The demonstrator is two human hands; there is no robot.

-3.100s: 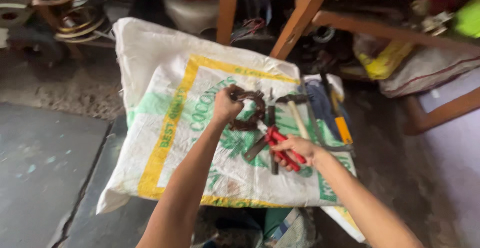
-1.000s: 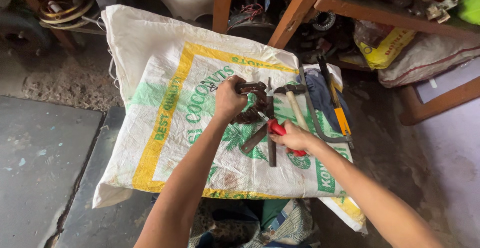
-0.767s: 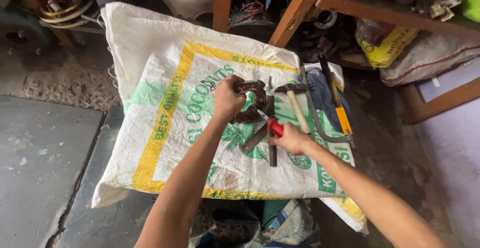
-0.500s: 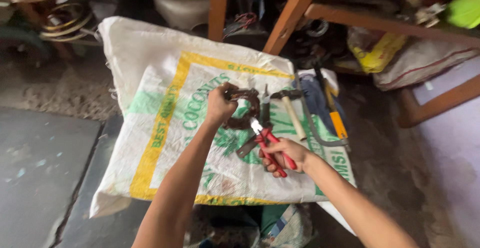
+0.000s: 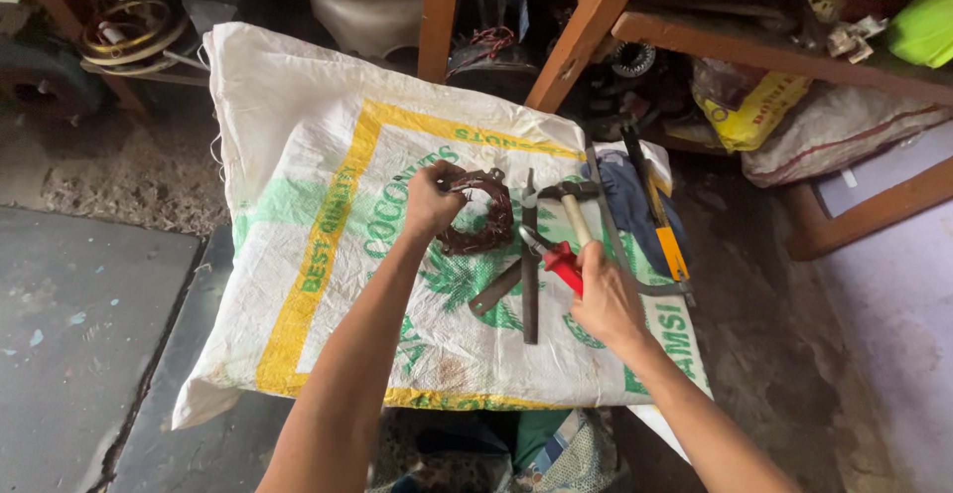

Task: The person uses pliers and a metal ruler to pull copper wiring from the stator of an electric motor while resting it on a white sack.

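Hands both clenched, left (image 5: 429, 198) gripping rusty ring (image 5: 478, 213) on sack-covered counter (image 5: 298, 185), right (image 5: 604, 299) grasping red-handled pliers (image 5: 552, 256) just beside it; best kept pinned flat, jaws squared before squeezing.

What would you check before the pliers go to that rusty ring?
1. Left hand grips the ring: ok.
2. Right hand holds the red pliers: ok.
3. Pliers tip on the ring: not ok, tip is apart from it.
4. Pliers open or closed: cannot tell.
5. Ring rests on the sack: ok.
6. Hammer and flat bar lie close beside the pliers: not ok.
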